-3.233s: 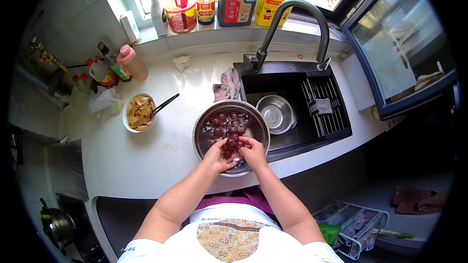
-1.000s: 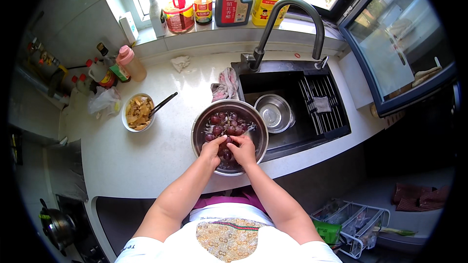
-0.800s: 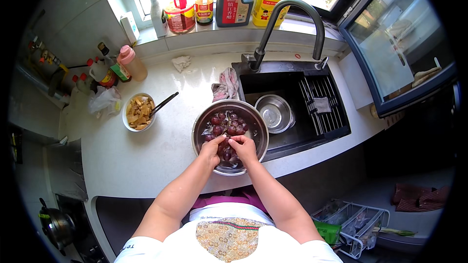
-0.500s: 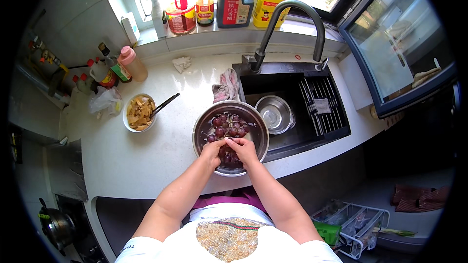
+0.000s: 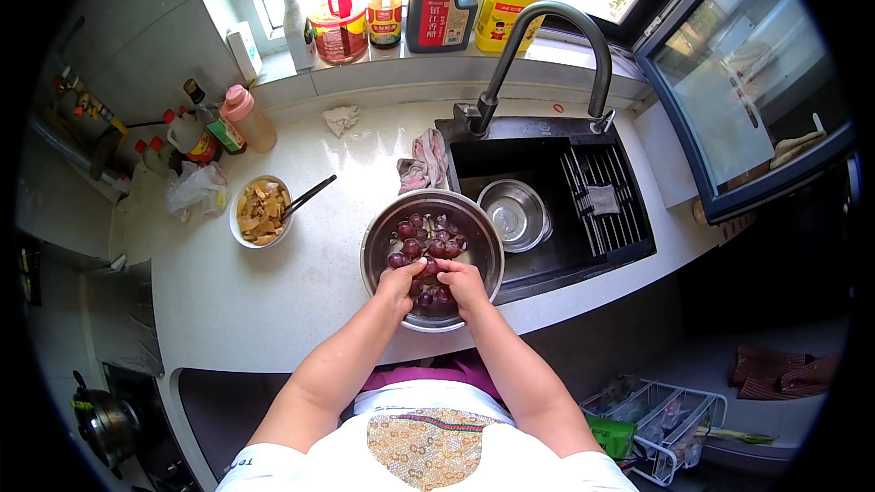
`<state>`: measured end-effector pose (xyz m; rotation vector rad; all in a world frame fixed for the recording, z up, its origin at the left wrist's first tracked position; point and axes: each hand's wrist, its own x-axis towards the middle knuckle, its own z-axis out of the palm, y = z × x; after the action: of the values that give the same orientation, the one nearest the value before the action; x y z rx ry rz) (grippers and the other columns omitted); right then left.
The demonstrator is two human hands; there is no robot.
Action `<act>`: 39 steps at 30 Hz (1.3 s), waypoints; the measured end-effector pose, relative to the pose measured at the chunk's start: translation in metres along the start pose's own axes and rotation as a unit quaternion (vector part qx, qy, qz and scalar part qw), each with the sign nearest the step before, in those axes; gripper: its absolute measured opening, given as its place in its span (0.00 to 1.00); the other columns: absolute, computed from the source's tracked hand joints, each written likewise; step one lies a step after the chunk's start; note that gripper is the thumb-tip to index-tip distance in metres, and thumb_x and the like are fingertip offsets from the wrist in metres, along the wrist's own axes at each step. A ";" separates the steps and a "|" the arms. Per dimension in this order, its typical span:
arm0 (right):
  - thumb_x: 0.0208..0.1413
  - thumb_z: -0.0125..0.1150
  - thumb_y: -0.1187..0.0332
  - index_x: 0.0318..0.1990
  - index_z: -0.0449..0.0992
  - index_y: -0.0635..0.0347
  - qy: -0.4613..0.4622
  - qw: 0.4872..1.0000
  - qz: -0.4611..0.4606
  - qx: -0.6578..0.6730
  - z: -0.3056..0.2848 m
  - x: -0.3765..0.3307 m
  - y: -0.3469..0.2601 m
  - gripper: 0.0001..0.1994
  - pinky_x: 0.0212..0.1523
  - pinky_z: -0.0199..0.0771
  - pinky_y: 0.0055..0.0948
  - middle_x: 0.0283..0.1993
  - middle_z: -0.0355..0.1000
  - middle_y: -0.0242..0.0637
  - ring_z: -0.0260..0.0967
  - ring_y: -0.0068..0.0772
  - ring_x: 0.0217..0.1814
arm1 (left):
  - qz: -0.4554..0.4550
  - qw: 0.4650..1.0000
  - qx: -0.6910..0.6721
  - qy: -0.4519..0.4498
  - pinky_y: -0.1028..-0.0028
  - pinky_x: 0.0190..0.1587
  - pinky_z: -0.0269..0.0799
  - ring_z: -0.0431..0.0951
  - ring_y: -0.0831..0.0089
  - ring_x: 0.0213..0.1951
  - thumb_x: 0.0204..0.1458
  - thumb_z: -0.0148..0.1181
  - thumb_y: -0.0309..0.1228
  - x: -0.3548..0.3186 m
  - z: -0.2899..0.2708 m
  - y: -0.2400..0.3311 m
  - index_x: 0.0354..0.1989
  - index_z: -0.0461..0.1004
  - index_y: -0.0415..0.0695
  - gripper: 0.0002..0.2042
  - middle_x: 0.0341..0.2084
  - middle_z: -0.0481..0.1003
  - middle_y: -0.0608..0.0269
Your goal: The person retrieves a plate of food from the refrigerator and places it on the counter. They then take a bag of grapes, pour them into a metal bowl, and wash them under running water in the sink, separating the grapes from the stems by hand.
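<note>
A steel basin (image 5: 368,260) stands on the counter in front of me, beside the sink, with dark red grapes (image 5: 411,247) lying in water inside it. Over the near half of the basin, my left hand (image 5: 398,285) and my right hand (image 5: 465,286) face each other with curled fingers. Between their fingertips sits a single grape (image 5: 431,266), which both hands appear to grip. More grapes show below and between the hands, partly hidden by them.
A black sink (image 5: 474,164) at the right holds a steel pot (image 5: 518,216) and a drying rack (image 5: 597,196). A crumpled cloth (image 5: 424,161) lies behind the basin. To the left stands a bowl of food (image 5: 262,211) with chopsticks. Bottles line the windowsill (image 5: 365,70).
My hands have moved slightly apart, the right one a little to the right. A grape now shows between the fingertips, which were together before.
</note>
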<state>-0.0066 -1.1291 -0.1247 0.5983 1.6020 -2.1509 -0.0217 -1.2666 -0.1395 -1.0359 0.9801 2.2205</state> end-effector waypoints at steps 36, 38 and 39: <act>0.55 0.53 0.72 0.48 0.68 0.62 0.055 0.986 0.116 0.106 -0.015 -0.001 -0.013 0.13 0.44 0.73 0.36 0.42 0.71 0.42 0.70 0.36 0.44 | -0.029 0.999 -0.014 0.006 0.56 0.51 0.67 0.73 0.62 0.44 0.56 0.52 0.29 -0.013 0.000 0.004 0.47 0.66 0.42 0.11 0.41 0.73 0.56; 0.48 0.60 0.75 0.51 0.66 0.64 0.120 0.989 0.021 -0.080 -0.010 -0.001 -0.006 0.21 0.48 0.70 0.35 0.45 0.69 0.45 0.68 0.37 0.47 | -0.005 1.000 -0.004 0.011 0.57 0.51 0.67 0.73 0.62 0.44 0.55 0.53 0.27 -0.014 0.000 0.004 0.49 0.65 0.41 0.13 0.40 0.73 0.56; 0.46 0.61 0.73 0.53 0.64 0.64 0.175 0.969 -0.063 -0.163 -0.009 0.002 -0.003 0.24 0.50 0.68 0.35 0.47 0.68 0.46 0.67 0.39 0.49 | 0.016 1.000 -0.008 0.010 0.58 0.51 0.67 0.73 0.62 0.45 0.54 0.53 0.26 -0.017 0.002 0.005 0.51 0.64 0.41 0.15 0.40 0.73 0.56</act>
<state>-0.0085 -1.1198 -0.1258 0.8215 2.1783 -1.8755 -0.0158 -1.2707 -0.1228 -1.0585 0.9961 2.2518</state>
